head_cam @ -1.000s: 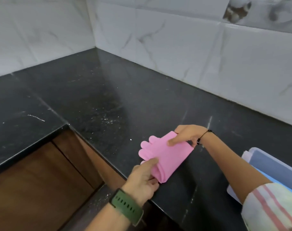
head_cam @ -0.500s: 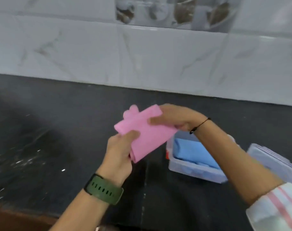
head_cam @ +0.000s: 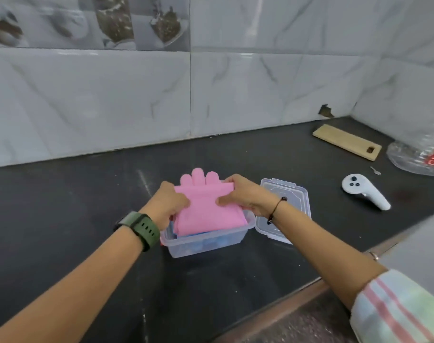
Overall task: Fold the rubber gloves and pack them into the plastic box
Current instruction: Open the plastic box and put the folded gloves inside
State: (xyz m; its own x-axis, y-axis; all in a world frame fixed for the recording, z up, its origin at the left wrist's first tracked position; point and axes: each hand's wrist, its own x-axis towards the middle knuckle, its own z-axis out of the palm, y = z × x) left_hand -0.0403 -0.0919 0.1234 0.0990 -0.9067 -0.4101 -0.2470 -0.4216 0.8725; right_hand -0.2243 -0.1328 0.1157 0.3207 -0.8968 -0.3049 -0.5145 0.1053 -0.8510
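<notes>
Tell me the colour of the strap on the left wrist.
Dark green watch strap, clearest in the head view, just behind the left hand.

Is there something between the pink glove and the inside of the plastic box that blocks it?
No. The plastic box is open, its lid lying beside it. Only a blue glove already lies inside, under the pink glove held by the left hand and right hand.

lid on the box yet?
No: the clear lid lies flat on the counter right of the open plastic box, while both hands hold the pink glove over it.
</notes>
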